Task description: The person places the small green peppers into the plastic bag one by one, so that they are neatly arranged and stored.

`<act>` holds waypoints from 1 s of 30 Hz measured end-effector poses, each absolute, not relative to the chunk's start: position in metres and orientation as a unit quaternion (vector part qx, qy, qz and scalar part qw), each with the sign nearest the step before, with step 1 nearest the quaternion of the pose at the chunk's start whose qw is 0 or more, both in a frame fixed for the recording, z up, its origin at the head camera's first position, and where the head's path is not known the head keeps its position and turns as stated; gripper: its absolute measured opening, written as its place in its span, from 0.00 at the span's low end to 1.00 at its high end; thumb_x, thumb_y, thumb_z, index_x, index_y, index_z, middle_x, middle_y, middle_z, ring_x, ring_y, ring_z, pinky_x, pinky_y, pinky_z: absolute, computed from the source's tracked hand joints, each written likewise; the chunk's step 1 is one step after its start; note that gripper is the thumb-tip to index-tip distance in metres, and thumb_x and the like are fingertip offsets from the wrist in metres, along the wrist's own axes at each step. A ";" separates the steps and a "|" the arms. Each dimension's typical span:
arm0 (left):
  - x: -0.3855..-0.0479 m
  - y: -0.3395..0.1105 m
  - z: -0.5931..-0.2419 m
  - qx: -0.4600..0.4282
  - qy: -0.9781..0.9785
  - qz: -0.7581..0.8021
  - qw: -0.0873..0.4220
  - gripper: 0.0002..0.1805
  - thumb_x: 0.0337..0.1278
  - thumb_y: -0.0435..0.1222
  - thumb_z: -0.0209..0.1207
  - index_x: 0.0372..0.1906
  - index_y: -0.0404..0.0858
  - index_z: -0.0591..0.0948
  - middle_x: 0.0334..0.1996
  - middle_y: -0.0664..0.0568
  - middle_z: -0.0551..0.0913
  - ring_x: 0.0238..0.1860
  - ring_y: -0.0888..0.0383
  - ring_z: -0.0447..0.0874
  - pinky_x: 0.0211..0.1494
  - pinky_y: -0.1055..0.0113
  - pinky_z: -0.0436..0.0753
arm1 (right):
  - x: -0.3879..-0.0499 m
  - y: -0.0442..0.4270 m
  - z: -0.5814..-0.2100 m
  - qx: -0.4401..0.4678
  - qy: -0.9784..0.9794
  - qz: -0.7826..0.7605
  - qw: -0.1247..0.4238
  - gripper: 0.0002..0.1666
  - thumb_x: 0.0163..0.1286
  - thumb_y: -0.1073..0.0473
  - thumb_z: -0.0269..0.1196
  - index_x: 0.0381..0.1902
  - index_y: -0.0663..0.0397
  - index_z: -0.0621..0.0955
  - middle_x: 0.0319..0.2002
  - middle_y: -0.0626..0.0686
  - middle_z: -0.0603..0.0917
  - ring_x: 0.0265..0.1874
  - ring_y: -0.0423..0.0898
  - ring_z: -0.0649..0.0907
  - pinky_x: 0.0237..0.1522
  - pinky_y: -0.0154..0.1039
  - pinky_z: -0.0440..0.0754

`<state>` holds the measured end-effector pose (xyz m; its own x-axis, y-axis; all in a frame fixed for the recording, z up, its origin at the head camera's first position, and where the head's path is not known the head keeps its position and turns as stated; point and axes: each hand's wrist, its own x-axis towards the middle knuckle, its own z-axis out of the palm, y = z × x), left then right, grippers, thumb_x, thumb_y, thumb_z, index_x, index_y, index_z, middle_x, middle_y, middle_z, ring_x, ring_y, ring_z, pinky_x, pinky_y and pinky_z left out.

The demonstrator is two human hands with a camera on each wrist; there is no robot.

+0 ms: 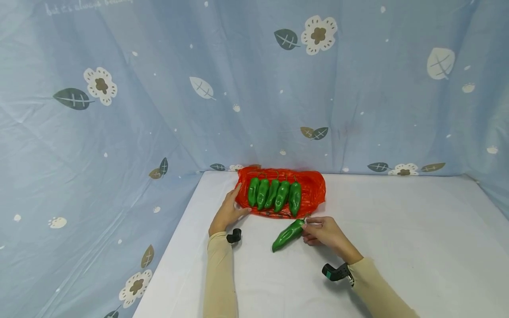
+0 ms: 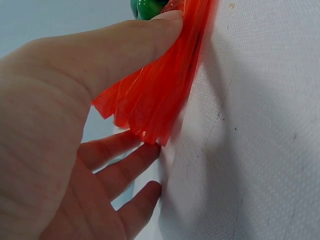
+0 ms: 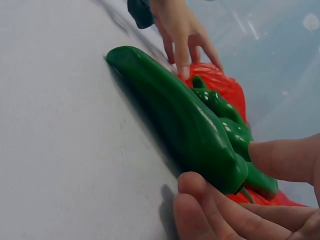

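Note:
A long green pepper point(image 1: 288, 235) lies slanted on the white table, its stem end toward my right hand point(image 1: 323, 232). My right thumb and fingers hold it around that end; in the right wrist view the thumb point(image 3: 282, 160) is on one side and fingertips point(image 3: 192, 185) on the other. Several more green peppers point(image 1: 273, 194) lie side by side on a flattened red plastic bag point(image 1: 313, 192). At the bag's left end rests my left hand point(image 1: 227, 214), its thumb point(image 2: 145, 42) touching the red plastic and its fingers extended and spread along the edge.
The white table point(image 1: 397, 238) extends far to the right of the bag. A blue patterned cloth point(image 1: 254, 88) hangs behind and on the left, close to the bag's far edge. Each wrist wears a small black device point(image 1: 335, 272).

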<state>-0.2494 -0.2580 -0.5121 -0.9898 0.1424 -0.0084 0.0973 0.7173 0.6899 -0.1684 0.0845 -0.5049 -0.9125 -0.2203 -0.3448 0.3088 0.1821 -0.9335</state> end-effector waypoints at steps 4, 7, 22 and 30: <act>-0.250 -0.258 -0.512 0.062 0.924 0.375 0.033 0.55 0.59 0.44 0.72 0.84 0.54 0.51 0.81 0.37 0.57 0.81 0.36 0.58 0.81 0.36 0.62 | -0.171 0.082 -0.505 0.034 0.739 -0.640 0.207 0.37 0.74 0.56 0.66 0.71 0.76 0.69 0.35 0.60 0.92 0.30 0.44 0.91 0.36 0.38 0.92; -0.250 -0.258 -0.511 0.060 0.926 0.371 0.036 0.55 0.60 0.44 0.72 0.85 0.54 0.51 0.81 0.37 0.56 0.81 0.36 0.57 0.81 0.36 0.61 | -0.173 0.080 -0.506 0.042 0.743 -0.636 0.205 0.37 0.73 0.55 0.66 0.70 0.75 0.70 0.33 0.58 0.91 0.30 0.44 0.90 0.36 0.37 0.91; -0.249 -0.256 -0.510 0.058 0.926 0.371 0.038 0.54 0.60 0.43 0.71 0.84 0.54 0.51 0.81 0.36 0.57 0.81 0.36 0.57 0.81 0.35 0.62 | -0.179 0.077 -0.513 0.061 0.747 -0.632 0.197 0.33 0.72 0.54 0.68 0.64 0.73 0.75 0.29 0.55 0.90 0.25 0.43 0.90 0.32 0.36 0.91; -0.249 -0.257 -0.510 0.055 0.926 0.370 0.039 0.54 0.60 0.44 0.72 0.84 0.56 0.51 0.81 0.37 0.57 0.81 0.36 0.57 0.80 0.34 0.61 | -0.177 0.078 -0.511 0.058 0.737 -0.642 0.204 0.32 0.72 0.58 0.67 0.65 0.75 0.74 0.30 0.56 0.91 0.26 0.41 0.89 0.32 0.35 0.91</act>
<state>-0.2494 -0.2565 -0.5101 -0.9908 0.1317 -0.0313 0.0738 0.7193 0.6907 -0.1769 0.0776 -0.5113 -0.9103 -0.1764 -0.3745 0.3468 0.1691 -0.9226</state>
